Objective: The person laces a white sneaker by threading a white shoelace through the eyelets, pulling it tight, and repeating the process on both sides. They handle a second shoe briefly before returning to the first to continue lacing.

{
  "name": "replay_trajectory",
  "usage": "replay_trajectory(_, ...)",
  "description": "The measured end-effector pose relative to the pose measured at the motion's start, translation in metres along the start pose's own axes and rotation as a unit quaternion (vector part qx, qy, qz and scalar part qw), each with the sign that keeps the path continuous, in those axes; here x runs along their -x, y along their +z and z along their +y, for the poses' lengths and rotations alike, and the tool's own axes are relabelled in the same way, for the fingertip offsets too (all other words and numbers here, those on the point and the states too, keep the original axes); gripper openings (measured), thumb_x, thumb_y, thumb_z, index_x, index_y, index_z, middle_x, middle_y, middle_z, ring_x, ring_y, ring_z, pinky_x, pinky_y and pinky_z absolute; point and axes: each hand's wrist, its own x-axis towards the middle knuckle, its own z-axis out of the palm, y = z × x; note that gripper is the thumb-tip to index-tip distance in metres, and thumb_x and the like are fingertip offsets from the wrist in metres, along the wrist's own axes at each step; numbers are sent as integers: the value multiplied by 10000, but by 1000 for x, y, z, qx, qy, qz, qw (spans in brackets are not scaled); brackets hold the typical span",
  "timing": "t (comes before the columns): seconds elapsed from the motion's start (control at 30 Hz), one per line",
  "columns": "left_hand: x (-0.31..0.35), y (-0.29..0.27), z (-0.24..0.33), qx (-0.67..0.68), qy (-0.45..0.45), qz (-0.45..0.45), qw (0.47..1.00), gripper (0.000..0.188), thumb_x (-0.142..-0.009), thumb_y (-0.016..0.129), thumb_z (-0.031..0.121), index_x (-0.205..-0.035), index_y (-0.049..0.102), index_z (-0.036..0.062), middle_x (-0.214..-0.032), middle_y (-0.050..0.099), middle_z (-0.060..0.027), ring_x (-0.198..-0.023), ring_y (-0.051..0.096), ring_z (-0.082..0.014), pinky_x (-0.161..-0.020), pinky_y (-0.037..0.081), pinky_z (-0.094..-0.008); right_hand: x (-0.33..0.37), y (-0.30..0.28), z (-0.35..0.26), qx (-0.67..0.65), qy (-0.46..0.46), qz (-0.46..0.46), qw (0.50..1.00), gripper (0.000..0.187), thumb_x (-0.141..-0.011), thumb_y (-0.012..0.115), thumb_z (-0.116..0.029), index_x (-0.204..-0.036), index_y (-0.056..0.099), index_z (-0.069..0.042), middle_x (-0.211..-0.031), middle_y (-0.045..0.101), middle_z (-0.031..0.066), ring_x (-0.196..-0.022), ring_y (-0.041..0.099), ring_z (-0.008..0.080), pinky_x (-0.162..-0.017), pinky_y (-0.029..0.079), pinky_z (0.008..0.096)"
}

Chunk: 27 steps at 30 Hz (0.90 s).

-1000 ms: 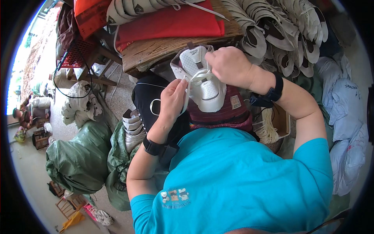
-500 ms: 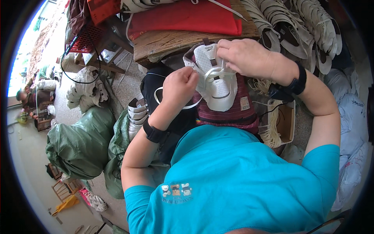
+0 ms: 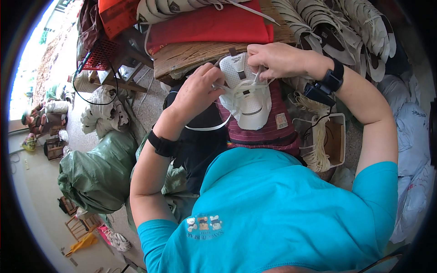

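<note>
A white shoe upper point(image 3: 253, 119) lies toe toward me over maroon striped cloth point(image 3: 243, 138) on my lap, its mesh tongue point(image 3: 233, 73) raised. White shoelace point(image 3: 246, 86) crosses the throat, and a loose length of it loops down on the left. My left hand point(image 3: 196, 93) is at the upper's left edge, fingers curled in a pinch on the lace; its fingertips are partly hidden. On the opposite side, my right hand point(image 3: 280, 63) pinches the upper's right eyelet edge between thumb and fingers, close to the lace.
Just beyond the upper stands a wooden bench point(image 3: 191, 58) with red cloth point(image 3: 209, 31) and more uppers. Stacked uppers point(image 3: 334, 36) fill the far right. A box point(image 3: 335, 139) beside a bundle of cream laces point(image 3: 317, 150) stands right; green sacks point(image 3: 98, 173) lie left.
My left hand has moved left and slightly up, its fist loosening into a curled pinch. My right hand has shifted slightly left, still at the upper's right edge. The lace loop now hangs lower.
</note>
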Motion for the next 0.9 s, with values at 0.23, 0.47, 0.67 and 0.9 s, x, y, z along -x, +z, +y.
replay_trajectory(0.23,1,20,-11,46,-74,20,996,177,-846,738,161,-826,663,1,-949,514,-80,-807,546,-204,-691,476,-316,8,17,-6,-93,84,77,989,237,-868,699,-276,-836,649,-47,-962,508,72,-876,583,248,-779,478,364)
replay_trajectory(0.47,14,63,-6,274,-161,226,921,172,-869,705,122,-770,649,-6,-1018,505,-21,-940,479,-124,-803,408,-265,-5,52,-12,-351,182,200,896,207,-860,710,-199,-778,663,-15,-958,511,51,-843,558,175,-765,473,322)
replay_trajectory(0.67,-11,25,42,385,-125,274,872,199,-959,667,174,-845,682,12,-997,549,4,-931,492,-105,-841,388,-242,-9,51,-3,-156,53,217,962,230,-934,665,-233,-868,686,-13,-945,524,9,-805,541,103,-694,472,273)
replay_trajectory(0.9,-15,-11,44,558,-138,168,801,203,-1035,556,189,-926,628,33,-803,574,12,-674,463,-42,-609,372,-192,-12,32,-34,-185,9,156,970,126,-906,627,-140,-955,622,-24,-799,558,89,-753,605,275,-685,504,354)
